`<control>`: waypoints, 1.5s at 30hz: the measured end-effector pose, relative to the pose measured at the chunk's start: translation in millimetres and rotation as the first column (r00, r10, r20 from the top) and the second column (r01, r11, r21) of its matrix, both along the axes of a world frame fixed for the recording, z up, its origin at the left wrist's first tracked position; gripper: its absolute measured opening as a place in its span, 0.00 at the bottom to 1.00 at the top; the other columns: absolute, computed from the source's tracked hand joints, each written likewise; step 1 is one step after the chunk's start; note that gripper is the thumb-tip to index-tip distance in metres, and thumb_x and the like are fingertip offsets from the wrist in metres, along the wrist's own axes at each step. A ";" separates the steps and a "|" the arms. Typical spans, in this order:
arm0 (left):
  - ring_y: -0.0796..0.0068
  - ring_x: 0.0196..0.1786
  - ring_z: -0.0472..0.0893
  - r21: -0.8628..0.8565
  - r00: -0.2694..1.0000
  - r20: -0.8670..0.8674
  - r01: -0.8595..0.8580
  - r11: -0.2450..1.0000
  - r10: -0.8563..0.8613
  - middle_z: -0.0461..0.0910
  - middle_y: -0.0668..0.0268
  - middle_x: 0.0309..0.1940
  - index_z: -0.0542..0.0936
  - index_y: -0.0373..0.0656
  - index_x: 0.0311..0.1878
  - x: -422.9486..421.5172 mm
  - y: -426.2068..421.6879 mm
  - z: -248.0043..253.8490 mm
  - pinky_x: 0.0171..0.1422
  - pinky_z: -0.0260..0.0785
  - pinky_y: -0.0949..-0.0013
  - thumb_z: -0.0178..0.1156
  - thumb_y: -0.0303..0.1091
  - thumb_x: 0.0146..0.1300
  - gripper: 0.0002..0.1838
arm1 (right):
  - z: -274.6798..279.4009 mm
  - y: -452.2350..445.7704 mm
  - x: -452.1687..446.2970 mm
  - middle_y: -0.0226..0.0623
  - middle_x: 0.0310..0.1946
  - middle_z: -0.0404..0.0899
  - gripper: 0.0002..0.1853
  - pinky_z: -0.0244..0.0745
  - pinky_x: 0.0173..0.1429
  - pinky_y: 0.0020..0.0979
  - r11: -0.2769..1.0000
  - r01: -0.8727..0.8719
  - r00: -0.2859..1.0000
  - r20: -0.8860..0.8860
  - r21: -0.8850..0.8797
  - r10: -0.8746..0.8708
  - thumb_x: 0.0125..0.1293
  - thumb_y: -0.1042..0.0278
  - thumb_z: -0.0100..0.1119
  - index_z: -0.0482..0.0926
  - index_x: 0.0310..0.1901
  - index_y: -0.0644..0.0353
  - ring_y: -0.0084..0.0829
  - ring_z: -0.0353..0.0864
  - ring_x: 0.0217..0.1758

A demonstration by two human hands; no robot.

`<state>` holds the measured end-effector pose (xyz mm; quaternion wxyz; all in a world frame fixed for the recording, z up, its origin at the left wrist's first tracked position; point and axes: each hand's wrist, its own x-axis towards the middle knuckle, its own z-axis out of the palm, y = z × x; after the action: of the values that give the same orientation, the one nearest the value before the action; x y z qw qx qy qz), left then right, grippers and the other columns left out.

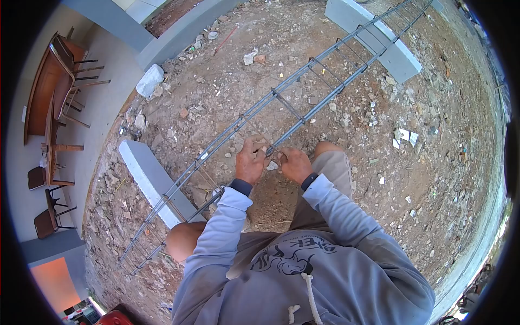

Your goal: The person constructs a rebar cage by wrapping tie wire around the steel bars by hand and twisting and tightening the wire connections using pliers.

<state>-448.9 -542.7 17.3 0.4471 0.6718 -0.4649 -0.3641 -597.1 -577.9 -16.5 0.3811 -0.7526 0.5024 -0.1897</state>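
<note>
A long rebar cage [319, 107] of steel rods with wire-like stirrups runs diagonally across the ground in front of me. My left hand [251, 161] is at its near rods, fingers bent and pressed together. Close beside it, my right hand [295, 164] is closed in a pinch at the same joint. Whatever small piece the fingertips hold is too small and covered to make out. The cage rests on a grey block [151, 179] at the lower left and on another grey block [401, 58] at the upper right.
Stony soil with rubble and broken tile [405, 136] surrounds the cage. A pale stone [150, 80] lies by the floor's edge at the left. Beyond it are wooden tables and chairs [65, 89]. My bent knees [184, 241] flank the work.
</note>
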 end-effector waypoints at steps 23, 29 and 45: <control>0.80 0.28 0.76 0.373 0.932 -0.259 0.340 0.864 -0.255 0.80 0.68 0.28 0.81 0.40 0.44 33.1 -25.2 -43.8 0.32 0.67 0.72 0.57 0.48 0.65 0.19 | 19.8 -10.4 -30.6 0.52 0.30 0.78 0.09 0.73 0.43 0.45 0.997 -0.066 0.995 -0.075 -0.037 0.063 0.59 0.69 0.51 0.78 0.30 0.64 0.51 0.79 0.35; 0.66 0.32 0.79 0.265 0.977 -0.008 0.208 0.942 -0.213 0.81 0.60 0.28 0.82 0.41 0.40 18.8 -18.3 -37.4 0.39 0.69 0.65 0.57 0.47 0.63 0.17 | 42.4 -9.2 -19.0 0.51 0.26 0.78 0.07 0.73 0.39 0.45 0.986 -0.132 0.990 -0.071 -0.099 0.126 0.57 0.71 0.51 0.77 0.30 0.63 0.50 0.79 0.32; 0.65 0.30 0.79 0.205 0.989 -0.015 0.149 0.967 -0.149 0.81 0.56 0.25 0.83 0.40 0.37 18.9 -17.5 -44.5 0.39 0.69 0.64 0.60 0.46 0.59 0.17 | 4.4 -62.0 3.8 0.48 0.26 0.81 0.09 0.78 0.37 0.42 0.916 -0.291 0.880 -0.453 -0.277 0.143 0.53 0.67 0.55 0.78 0.32 0.62 0.47 0.82 0.32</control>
<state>-430.0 -560.3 -27.2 0.3468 0.6777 -0.4741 -0.4424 -593.3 -639.9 -12.1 0.1476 -0.8816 0.4443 -0.0601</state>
